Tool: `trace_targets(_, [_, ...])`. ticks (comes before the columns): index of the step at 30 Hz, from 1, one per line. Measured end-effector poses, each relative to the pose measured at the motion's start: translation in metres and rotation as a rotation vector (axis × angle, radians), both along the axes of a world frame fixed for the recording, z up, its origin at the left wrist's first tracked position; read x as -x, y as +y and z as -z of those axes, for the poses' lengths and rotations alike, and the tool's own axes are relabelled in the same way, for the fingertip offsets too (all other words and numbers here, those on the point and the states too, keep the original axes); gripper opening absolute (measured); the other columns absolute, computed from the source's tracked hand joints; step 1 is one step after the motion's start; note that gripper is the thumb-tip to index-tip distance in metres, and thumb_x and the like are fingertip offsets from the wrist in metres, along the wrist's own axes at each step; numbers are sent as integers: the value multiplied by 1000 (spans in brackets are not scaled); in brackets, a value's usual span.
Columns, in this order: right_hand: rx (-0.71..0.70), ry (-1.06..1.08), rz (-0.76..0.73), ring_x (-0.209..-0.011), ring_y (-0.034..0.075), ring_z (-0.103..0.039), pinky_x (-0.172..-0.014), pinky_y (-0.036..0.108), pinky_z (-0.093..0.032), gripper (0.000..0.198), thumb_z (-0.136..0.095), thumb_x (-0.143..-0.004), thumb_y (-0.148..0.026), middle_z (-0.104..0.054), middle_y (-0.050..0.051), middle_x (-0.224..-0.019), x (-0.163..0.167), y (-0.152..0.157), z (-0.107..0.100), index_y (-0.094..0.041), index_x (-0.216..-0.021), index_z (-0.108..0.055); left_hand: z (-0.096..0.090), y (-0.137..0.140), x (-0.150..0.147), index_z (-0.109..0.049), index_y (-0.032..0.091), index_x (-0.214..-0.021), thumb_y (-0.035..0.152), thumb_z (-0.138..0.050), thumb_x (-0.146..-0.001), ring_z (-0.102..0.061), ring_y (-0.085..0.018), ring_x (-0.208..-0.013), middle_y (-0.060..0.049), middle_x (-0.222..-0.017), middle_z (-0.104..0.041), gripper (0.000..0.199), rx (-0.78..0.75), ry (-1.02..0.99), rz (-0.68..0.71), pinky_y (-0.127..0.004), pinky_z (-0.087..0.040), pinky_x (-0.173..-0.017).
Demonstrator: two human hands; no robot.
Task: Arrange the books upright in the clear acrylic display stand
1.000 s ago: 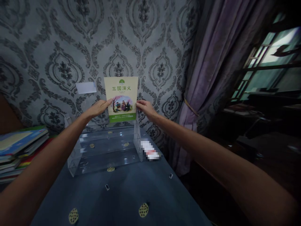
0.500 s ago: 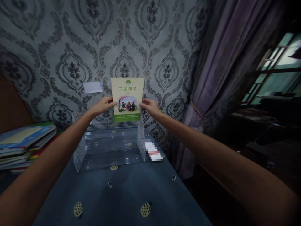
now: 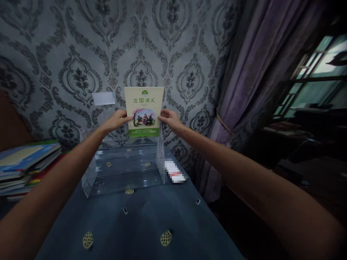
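- At the back of the table, against the wall: left hand [image 3: 117, 120] pinches the left edge of a green-and-cream picture book [image 3: 144, 111], thumb on the front cover, fingers behind.
- Right hand [image 3: 168, 118] pinches the book's right edge the same way, thumb in front; both hands closed on the book.
- Book is upright, cover facing the camera, Chinese title at top, illustration of seated figures under a tree in the middle, green band along the bottom.
- Book's bottom edge sits at the top rear tier of a clear acrylic display stand [image 3: 123, 169]; can't tell if it rests in the slot or is held just above it.
- Stand is stepped, several tiers, open front, on a dark blue tablecloth [image 3: 141, 231] with small yellow round motifs.
- Just right of the stand on the cloth: a small blurred-out white-and-red item [image 3: 175, 172].
- Far left: a stack of books [image 3: 25, 162] lying flat, well apart from the stand.
- Behind: grey damask wallpaper [image 3: 81, 54] with a pale label [image 3: 103, 98] stuck on it, just left of the book's top.
- Right: purple curtain [image 3: 249, 90] tied back, window [image 3: 317, 76] further right, dim.
- Both forearms stretched forward, bare.
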State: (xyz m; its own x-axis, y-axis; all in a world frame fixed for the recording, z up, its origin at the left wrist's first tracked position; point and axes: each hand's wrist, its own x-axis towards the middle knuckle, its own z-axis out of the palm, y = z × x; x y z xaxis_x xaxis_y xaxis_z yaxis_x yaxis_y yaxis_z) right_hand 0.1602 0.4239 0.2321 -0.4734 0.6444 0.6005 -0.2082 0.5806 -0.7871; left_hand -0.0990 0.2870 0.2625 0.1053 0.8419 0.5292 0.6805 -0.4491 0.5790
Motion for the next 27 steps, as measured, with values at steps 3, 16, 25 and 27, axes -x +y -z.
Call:
trace_targets(3, [-5, -3, -2, -93, 23, -71, -92, 40, -54, 27, -76, -67, -29, -77, 4, -87, 1, 1, 0, -20, -90, -66, 0, 0, 0, -76, 11, -104, 60, -69, -75, -64, -33, -105, -10, -97, -77, 57, -18, 1, -5, -43, -50, -95])
trace_targets(16, [4, -10, 18, -93, 22, -70, -85, 36, -56, 23, -72, -71, -23, -76, 5, -88, 5, 9, -2, -17, -93, -67, -2, 2, -6, -75, 11, -101, 59, -61, -78, -63, -30, -98, -8, -98, -75, 55, -14, 99, -140, -38, -51, -89])
trace_targets(25, [-3, -54, 77, -88, 21, -68, -83, 35, -54, 27, -70, -71, -27, -74, 3, -84, 2, 7, 0, -18, -96, -69, -4, -1, -8, -74, 10, -109, 66, -51, -82, -62, -28, -96, -8, -104, -73, 66, 69, 116, -189, -30, -51, -76])
trace_targets(27, [-3, -60, 84, -85, 20, -67, -81, 34, -54, 26, -71, -71, -30, -74, 3, -83, 1, 7, 1, -18, -94, -68, -4, -2, -8, -74, 10, -109, 69, -50, -82, -62, -27, -94, -9, -103, -74, 69, 56, 118, -187, -29, -51, -73])
